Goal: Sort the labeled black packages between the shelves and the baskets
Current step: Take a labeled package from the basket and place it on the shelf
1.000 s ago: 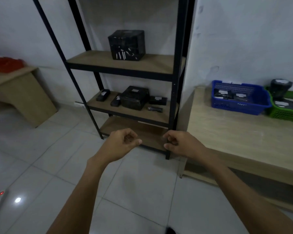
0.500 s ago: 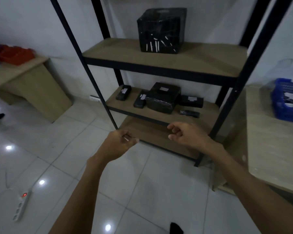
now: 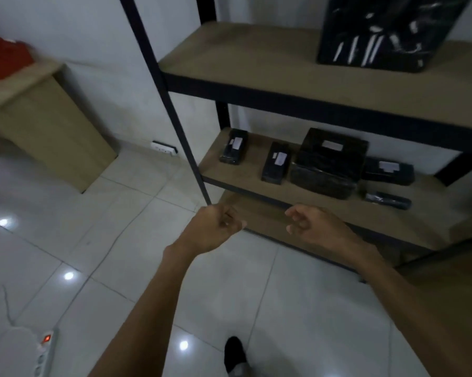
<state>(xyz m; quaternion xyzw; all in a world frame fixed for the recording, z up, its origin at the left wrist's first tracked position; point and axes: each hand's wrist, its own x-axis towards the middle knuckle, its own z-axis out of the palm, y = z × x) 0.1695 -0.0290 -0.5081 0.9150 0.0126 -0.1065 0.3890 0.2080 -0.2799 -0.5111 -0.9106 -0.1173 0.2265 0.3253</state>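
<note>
A black metal rack with wooden shelves (image 3: 243, 58) fills the right half of the view. A big black wrapped box (image 3: 387, 31) stands on its upper shelf. The middle shelf (image 3: 218, 170) holds a small labeled package (image 3: 234, 150), a narrow labeled package (image 3: 277, 165), a larger labeled box (image 3: 327, 164), a flat labeled package (image 3: 387, 170) and a dark roll-shaped package (image 3: 387, 201). My left hand (image 3: 213, 227) is curled into a fist and holds nothing. My right hand (image 3: 313, 227) hangs loosely curled and empty. Both hover in front of the bare bottom shelf (image 3: 270, 216), touching no package.
A wooden desk (image 3: 47, 123) with a red basket (image 3: 3, 59) stands at the left wall. A white power strip (image 3: 43, 352) with its cord lies on the tiled floor at lower left. A wooden table edge (image 3: 447, 281) shows at lower right. My foot (image 3: 234, 355) is below.
The view has moved closer to the rack and swung left, so the blue and green baskets on the right table have left the frame. Both hands stay empty in front of me.
</note>
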